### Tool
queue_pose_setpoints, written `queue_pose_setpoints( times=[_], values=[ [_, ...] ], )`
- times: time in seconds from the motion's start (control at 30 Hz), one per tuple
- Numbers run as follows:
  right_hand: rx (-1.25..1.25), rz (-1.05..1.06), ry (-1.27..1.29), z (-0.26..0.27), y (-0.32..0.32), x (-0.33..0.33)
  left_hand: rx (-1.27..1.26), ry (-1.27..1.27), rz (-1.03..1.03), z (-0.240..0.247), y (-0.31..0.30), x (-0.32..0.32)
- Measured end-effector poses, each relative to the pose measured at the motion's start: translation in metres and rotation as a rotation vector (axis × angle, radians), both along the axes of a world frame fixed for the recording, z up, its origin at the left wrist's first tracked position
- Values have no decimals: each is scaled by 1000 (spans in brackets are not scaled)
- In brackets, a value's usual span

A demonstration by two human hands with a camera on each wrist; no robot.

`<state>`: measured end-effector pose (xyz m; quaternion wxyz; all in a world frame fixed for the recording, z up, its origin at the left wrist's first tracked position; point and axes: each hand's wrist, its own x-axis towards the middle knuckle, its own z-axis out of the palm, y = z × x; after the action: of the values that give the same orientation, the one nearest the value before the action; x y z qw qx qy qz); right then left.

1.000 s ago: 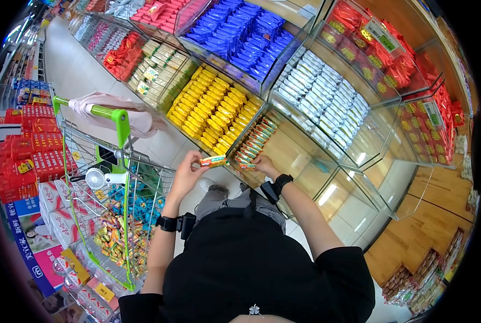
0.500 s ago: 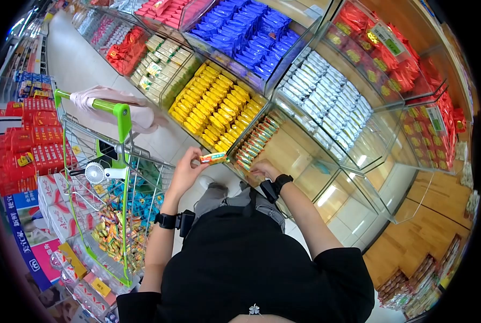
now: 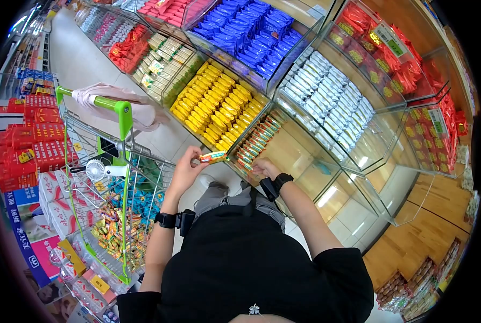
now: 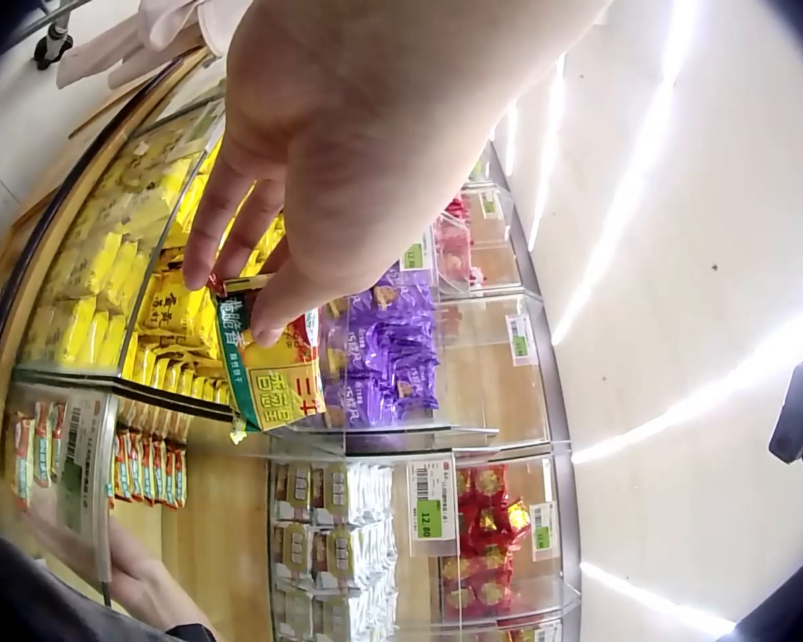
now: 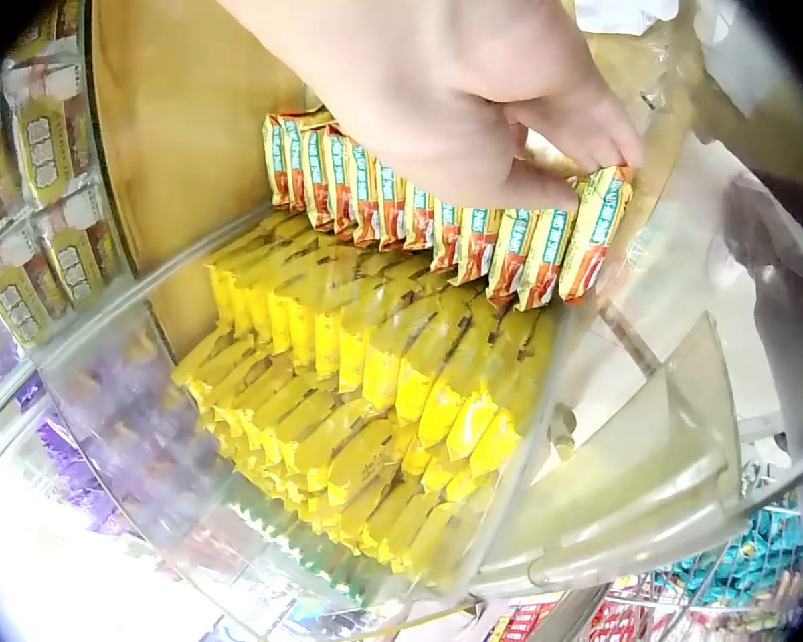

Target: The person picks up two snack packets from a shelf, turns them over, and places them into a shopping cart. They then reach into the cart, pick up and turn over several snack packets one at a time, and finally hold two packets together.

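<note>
Our left hand (image 4: 362, 147) pinches a yellow-and-green snack packet (image 4: 279, 377) near the clear bin (image 3: 297, 151); well apart, our right hand (image 5: 475, 107) pinches the end packet (image 5: 592, 248) of the row inside.

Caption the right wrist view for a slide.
Right grip touching the end packet of a row, beside yellow packets.

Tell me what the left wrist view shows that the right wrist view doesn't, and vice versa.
Only the left wrist view: the left hand pinching a yellow, green and red packet, and a price tag with a green panel.
Only the right wrist view: teal-wrapped packets.
Both: the right hand, the row of orange-and-green packets, yellow packets and purple packets.
</note>
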<state>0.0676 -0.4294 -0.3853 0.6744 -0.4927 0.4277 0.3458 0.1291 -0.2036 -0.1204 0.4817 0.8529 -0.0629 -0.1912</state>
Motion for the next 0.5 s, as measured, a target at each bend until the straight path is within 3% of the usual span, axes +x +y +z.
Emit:
queue_pose_setpoints(
  times=[0.1,0.17,0.27,0.47,0.5],
  values=[
    [104,11,15,-2,-4,4,9,66,17,3,0,1],
    [263,-104,46,-2,-4,6,7,48,17,3,0,0],
    [375,-143,11,-88,-1,-4,2,8,9,1,-1,0],
    [512,-280,-7,-106,2,-11,12,-14,2,4,-2,-1],
    [512,-279,-6,-85,3,-9,10,-13,3,5,-3,-1]
  ],
)
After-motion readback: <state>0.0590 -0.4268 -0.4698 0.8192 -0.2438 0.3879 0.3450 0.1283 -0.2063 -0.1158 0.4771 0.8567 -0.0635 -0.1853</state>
